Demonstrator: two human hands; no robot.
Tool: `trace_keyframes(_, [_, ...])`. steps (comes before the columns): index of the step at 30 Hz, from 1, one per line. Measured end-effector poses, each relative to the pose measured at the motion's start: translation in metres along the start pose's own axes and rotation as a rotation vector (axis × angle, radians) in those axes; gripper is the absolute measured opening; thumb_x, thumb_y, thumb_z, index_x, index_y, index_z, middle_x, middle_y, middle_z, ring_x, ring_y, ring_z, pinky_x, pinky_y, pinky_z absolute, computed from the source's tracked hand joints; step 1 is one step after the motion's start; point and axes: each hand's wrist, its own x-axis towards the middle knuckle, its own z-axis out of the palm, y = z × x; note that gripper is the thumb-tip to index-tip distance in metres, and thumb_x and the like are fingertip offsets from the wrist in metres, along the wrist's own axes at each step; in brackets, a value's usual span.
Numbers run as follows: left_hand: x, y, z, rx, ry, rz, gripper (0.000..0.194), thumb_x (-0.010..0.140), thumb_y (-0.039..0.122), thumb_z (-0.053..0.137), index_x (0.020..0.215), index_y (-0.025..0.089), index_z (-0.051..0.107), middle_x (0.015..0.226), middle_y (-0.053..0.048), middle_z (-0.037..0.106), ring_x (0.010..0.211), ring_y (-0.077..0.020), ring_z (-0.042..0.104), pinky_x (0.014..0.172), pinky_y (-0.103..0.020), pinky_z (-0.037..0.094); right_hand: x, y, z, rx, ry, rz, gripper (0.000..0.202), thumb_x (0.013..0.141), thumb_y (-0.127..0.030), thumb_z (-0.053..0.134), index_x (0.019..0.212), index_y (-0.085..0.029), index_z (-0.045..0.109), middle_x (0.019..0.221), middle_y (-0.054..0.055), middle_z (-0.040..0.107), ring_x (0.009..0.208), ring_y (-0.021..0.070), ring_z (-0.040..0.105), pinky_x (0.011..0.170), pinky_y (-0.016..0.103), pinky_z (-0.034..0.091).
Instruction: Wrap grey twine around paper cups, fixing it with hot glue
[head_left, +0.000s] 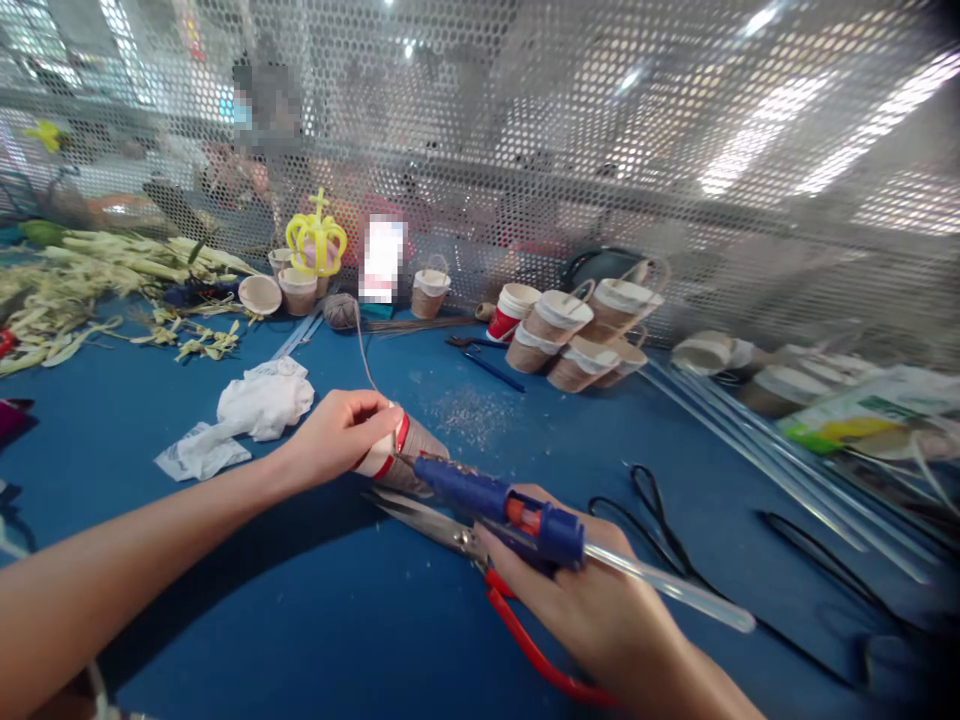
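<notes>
My left hand (341, 432) is closed on a paper cup (420, 440) lying on its side, partly wrapped in grey-brown yarn with a red band showing. My right hand (577, 590) grips a blue glue gun (480, 492), with a clear glue stick (667, 585) coming out of its back. The gun's nozzle is at the cup, close to my left fingertips. Under the gun lie scissors (525, 640) with red handles. From the cup a strand of yarn runs up to a grey yarn ball (341, 311).
Wrapped cups (555, 318) stand at the back on the blue table (300, 610). White crumpled tissue (262, 400) lies left of the cup. Clear glue sticks (757, 450) and a black cable (675, 550) are at right. Behind is a perforated metal screen (480, 130).
</notes>
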Motion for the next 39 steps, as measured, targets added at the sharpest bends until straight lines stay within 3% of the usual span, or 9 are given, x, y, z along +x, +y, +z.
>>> trace_keyframes(16, [0.002,-0.004,-0.001,-0.035,-0.015,0.013,0.028,0.078,0.037,0.047,0.064,0.013,0.051,0.056,0.004,0.044,0.049,-0.0065,0.037,0.044,-0.017,0.028,-0.002,-0.005,-0.004,0.019,0.021,-0.052,0.006,0.075,-0.02,0.051,0.071,-0.021,0.055,0.058,-0.004,0.059,0.048,0.0102,0.052,0.047,0.021,0.042])
trace_keyframes(20, [0.001,-0.005,-0.001,-0.056,-0.04,0.021,0.027,0.078,0.037,0.047,0.064,0.013,0.05,0.056,0.004,0.043,0.048,-0.0061,0.036,0.044,-0.017,0.028,-0.003,-0.006,-0.005,0.026,-0.024,-0.04,0.006,0.075,-0.02,0.051,0.072,-0.021,0.055,0.057,-0.004,0.058,0.048,0.0107,0.052,0.046,0.021,0.041])
trace_keyframes(31, [-0.005,0.004,-0.003,0.094,-0.08,0.118,0.027,0.08,0.033,0.044,0.061,0.014,0.049,0.056,0.004,0.042,0.05,-0.0069,0.035,0.044,-0.017,0.027,-0.001,0.004,-0.001,0.065,0.064,0.025,0.004,0.073,-0.024,0.055,0.077,-0.022,0.057,0.064,-0.001,0.064,0.056,0.0155,0.059,0.053,0.025,0.046])
trace_keyframes(39, [-0.007,0.006,-0.004,0.129,-0.115,0.181,0.027,0.081,0.029,0.043,0.061,0.013,0.05,0.056,0.005,0.04,0.051,-0.0062,0.033,0.046,-0.016,0.027,0.0,-0.002,-0.007,0.01,0.028,-0.007,0.006,0.072,-0.02,0.051,0.072,-0.022,0.057,0.058,-0.001,0.062,0.049,0.0144,0.057,0.047,0.023,0.046])
